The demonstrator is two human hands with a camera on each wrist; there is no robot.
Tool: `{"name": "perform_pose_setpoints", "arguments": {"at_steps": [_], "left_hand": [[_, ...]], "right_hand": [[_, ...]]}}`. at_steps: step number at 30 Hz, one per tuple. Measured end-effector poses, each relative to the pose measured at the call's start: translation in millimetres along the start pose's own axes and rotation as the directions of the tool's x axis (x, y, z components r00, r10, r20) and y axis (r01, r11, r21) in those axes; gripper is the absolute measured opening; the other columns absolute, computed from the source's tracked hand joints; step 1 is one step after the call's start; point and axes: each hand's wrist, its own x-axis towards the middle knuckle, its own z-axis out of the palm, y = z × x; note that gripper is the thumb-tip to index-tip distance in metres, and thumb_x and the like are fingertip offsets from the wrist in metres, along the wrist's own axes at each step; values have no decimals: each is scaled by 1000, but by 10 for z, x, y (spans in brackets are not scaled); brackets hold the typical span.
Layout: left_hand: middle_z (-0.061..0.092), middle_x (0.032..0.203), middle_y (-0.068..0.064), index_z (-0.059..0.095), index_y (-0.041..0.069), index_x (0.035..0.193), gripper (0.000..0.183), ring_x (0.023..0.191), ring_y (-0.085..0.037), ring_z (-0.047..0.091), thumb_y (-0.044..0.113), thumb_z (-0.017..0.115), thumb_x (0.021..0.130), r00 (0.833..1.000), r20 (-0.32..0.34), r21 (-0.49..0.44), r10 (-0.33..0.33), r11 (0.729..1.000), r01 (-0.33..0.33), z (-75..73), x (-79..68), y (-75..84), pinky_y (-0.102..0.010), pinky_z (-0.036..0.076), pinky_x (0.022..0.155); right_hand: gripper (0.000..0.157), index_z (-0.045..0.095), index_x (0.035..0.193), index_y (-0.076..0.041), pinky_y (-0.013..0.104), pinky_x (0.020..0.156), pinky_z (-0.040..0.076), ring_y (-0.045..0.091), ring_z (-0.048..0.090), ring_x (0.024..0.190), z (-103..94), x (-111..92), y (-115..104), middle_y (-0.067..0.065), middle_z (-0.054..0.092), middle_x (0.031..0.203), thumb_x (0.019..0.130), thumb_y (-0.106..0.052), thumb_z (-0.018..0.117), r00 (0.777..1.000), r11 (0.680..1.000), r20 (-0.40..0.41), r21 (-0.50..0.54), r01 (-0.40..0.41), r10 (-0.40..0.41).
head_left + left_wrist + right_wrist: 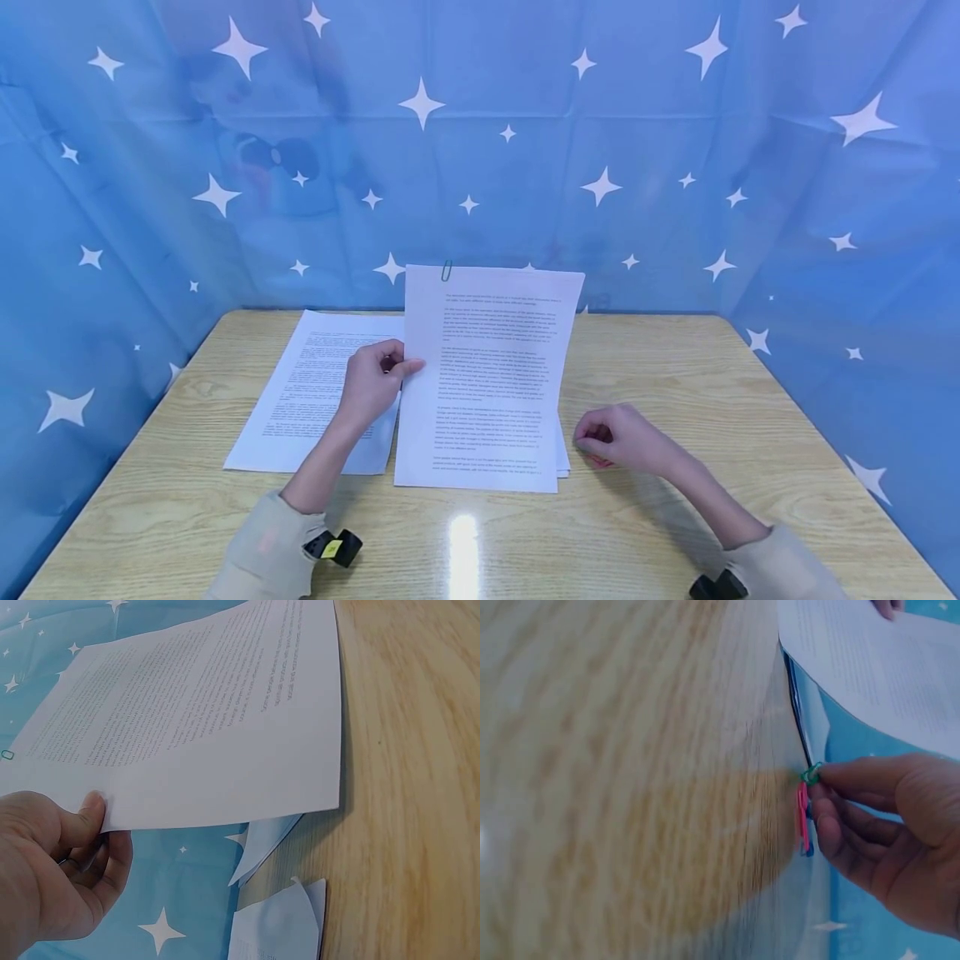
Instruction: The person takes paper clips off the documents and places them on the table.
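My left hand pinches a printed sheet at its left edge, thumb in front, and holds it raised. A green paper clip sits on the sheet's top edge, left of the middle. On the right side of the table, my right hand has its fingertips together low over a few small paper clips. In the right wrist view, thumb and finger pinch a green paper clip. Just below it are a pink paper clip and a blue paper clip, partly hidden by the fingers.
Another stack of printed sheets lies on the table to the left, partly behind my left hand. More paper shows under the raised sheet's right side. The wooden table ends at a blue star-patterned curtain.
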Motion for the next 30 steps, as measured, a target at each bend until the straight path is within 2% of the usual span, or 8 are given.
{"name": "perform_pose_setpoints", "arguments": {"at_steps": [3,9,19,26,30], "left_hand": [[60,70,-6,68,4,76,18,68,-22,50,10,77,90,1000,-1,0,0,1000,0,-1,1,5,-26,36,59],[60,70,-6,68,3,77,18,68,-22,50,11,77,91,1000,3,1,-1,1000,1,4,7,-7,-26,36,58],[60,70,-6,68,4,76,19,68,-22,50,11,77,91,1000,5,2,-11,1000,11,10,1,-21,-27,36,59],[60,70,-6,68,4,77,17,69,-22,51,11,77,90,1000,4,6,-1,1000,1,29,7,-51,-27,36,59],[60,69,-6,68,4,76,18,67,-22,51,12,77,91,1000,-1,12,10,1000,-10,28,3,-69,-27,37,58]], "right_hand": [[9,70,91,-8,25,54,48,2,53,55,-11,-10,-7,-6,59,64,97,-5,65,1000,1000,-5,3,-16,16],[7,72,93,-8,25,61,51,3,59,65,-74,-32,-37,-4,67,77,97,-8,66,997,999,-71,-39,-10,7],[10,72,100,-3,26,63,49,6,56,68,-289,-7,-122,2,68,83,99,-9,65,985,997,-171,-70,-28,16],[10,73,100,-8,26,58,47,19,59,66,-427,30,-204,-3,66,81,100,-13,64,962,999,-274,-52,-15,0],[11,72,103,-9,27,55,46,15,58,64,-484,71,-276,-4,65,80,101,-14,63,947,999,-322,-40,2,-15]]}}
